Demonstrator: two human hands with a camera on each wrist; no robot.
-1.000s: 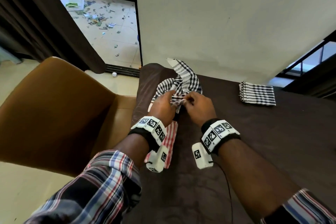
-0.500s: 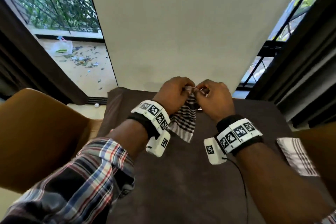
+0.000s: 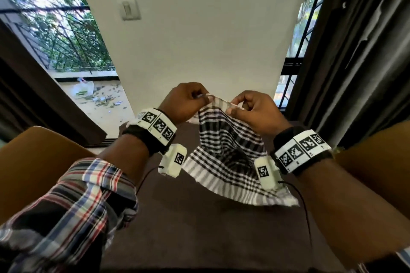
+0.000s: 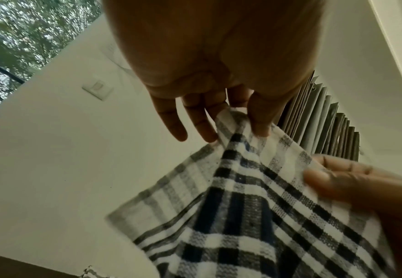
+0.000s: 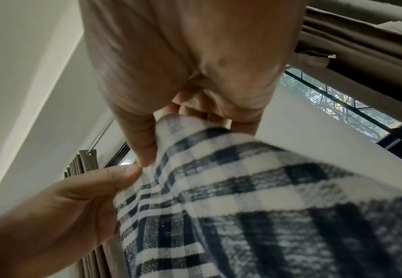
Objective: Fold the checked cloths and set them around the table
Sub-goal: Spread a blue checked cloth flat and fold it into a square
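Observation:
A black-and-white checked cloth (image 3: 230, 155) hangs in the air above the dark brown table (image 3: 199, 228), held up by its top edge. My left hand (image 3: 188, 102) pinches the edge on the left and my right hand (image 3: 250, 108) pinches it a short way to the right. In the left wrist view the thumb and fingers (image 4: 259, 120) clamp the cloth (image 4: 254, 216) at its hem. In the right wrist view my thumb (image 5: 140, 139) presses the cloth (image 5: 254, 197) against the curled fingers. The cloth's lower part drapes loosely and hides the far end of the table.
A brown chair back (image 3: 40, 170) stands at the left of the table and another brown chair (image 3: 377, 162) at the right. A white wall (image 3: 210, 40) is ahead, with dark curtains (image 3: 366, 51) beside the windows.
Both hands have lifted the cloth off the table and drawn apart along its top edge, so it spreads wider. My head has tilted up; the folded cloths have left the view.

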